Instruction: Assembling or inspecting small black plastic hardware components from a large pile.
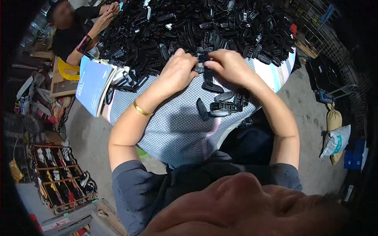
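Note:
My left hand (178,71) and my right hand (231,67) meet at the near edge of a heap of black plastic parts (185,27). Between their fingertips is a small black plastic part (203,57); both hands look closed on it, though the fingers partly hide it. Just below my right hand lies a long black part (213,87). Closer to me, a dark curved piece (202,109) and a black slotted part (226,107) rest on the patterned cloth (169,122) that covers the table.
A blue spiral notebook (94,84) lies at the table's left edge, with a yellow curved object (67,70) beyond it. Another person (75,29) is at the heap's far left. A compartment rack (63,177) stands lower left; a white sack (336,141) stands at right.

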The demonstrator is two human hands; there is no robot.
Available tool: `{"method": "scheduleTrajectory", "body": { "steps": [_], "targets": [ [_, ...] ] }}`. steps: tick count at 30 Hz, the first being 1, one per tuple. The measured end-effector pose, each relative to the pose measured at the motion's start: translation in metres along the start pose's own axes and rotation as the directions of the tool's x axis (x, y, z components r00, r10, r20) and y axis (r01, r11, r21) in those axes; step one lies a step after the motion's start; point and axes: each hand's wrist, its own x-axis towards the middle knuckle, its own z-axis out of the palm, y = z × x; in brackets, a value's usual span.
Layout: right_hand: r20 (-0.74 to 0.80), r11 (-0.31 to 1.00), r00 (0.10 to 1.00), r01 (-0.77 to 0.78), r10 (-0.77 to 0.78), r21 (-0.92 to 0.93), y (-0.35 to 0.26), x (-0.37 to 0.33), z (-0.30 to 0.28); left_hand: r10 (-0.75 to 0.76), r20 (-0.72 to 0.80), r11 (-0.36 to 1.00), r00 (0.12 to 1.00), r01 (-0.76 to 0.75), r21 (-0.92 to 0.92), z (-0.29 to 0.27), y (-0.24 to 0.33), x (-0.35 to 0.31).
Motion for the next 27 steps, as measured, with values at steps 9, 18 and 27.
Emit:
{"method": "scheduleTrajectory", "body": {
  "steps": [9,18,27],
  "targets": [
    [0.085,0.928,0.975,-0.220,0.204,0.301,0.002,0.007,0.000,-0.043,0.005,0.975,0.999,0.043,-0.220,-0.002,-0.001,-0.001],
    [0.124,0.520,0.978,-0.195,0.168,0.832,-0.010,0.001,-0.020,-0.416,0.170,0.317,0.893,0.318,-0.893,-0.006,-0.001,0.008],
    [0.133,0.682,0.985,-0.171,0.107,0.712,-0.008,-0.002,-0.021,-0.359,0.242,0.039,0.902,0.273,-0.961,-0.005,0.007,0.008]
  ]
}}
